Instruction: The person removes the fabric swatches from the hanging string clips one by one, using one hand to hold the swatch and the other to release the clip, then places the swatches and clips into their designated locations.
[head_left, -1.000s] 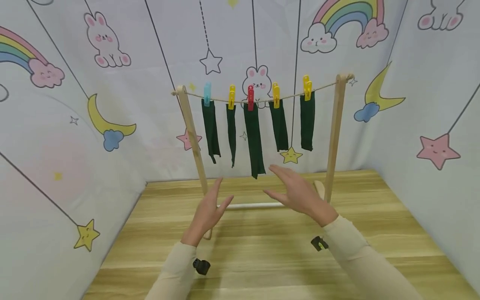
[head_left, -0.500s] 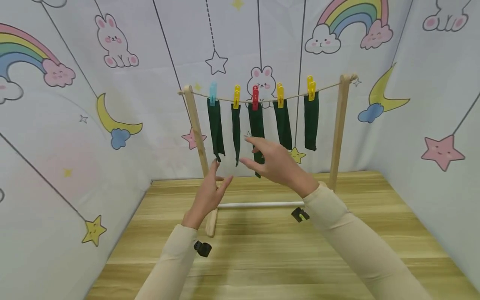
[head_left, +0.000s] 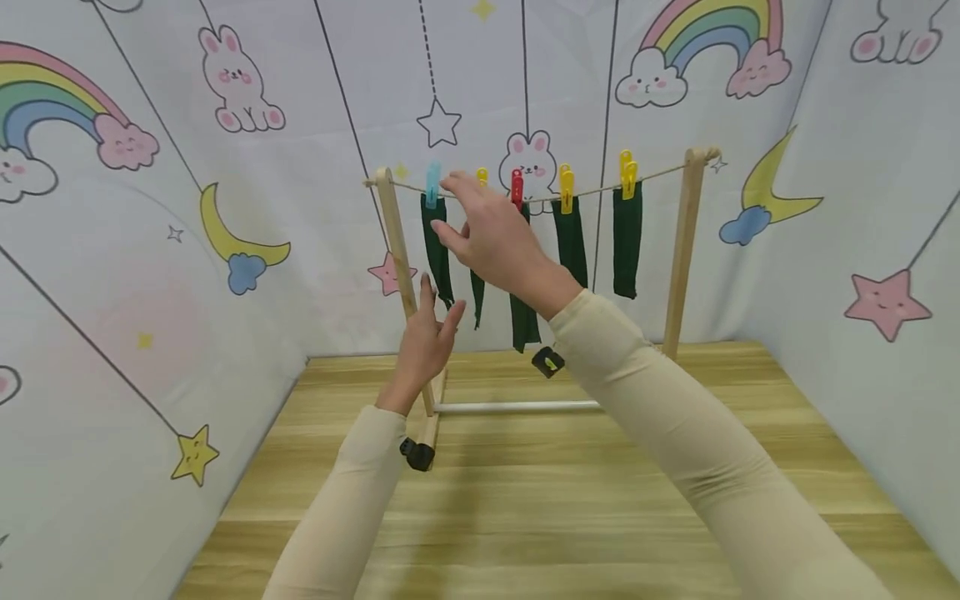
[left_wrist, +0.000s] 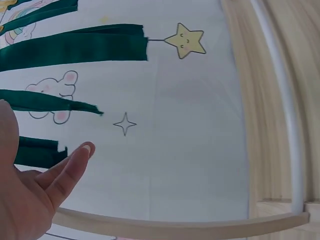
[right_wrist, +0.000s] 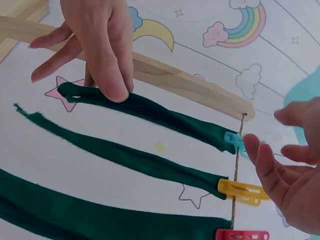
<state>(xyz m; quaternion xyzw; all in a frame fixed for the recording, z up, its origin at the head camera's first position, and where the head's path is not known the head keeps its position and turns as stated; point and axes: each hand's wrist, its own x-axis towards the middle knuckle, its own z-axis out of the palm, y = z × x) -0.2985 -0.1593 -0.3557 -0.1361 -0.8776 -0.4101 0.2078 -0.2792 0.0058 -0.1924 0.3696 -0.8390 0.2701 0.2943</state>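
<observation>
A thin tan cord (head_left: 596, 191) runs between a light wooden left post (head_left: 399, 242) and a light wooden right post (head_left: 684, 250). The leftmost dark green cloth strip (head_left: 435, 246) hangs from it by a light-blue plastic peg (head_left: 432, 187) near the left post. The right hand (head_left: 498, 237) is just right of this peg, thumb and fingers wide apart, slightly bent, holding nothing; whether a fingertip touches the peg cannot be told. Lower and nearer, the left hand (head_left: 423, 346) is at the strip's bottom end, fingers spread and fairly straight; in the right wrist view its thumb overlaps the cloth, contact unclear. Farther right, four more dark green strips (head_left: 627, 242) hang from yellow plastic pegs (head_left: 567, 192) and one red plastic peg (head_left: 517, 188). Below lies a wood-grain tabletop (head_left: 525, 500).
</observation>
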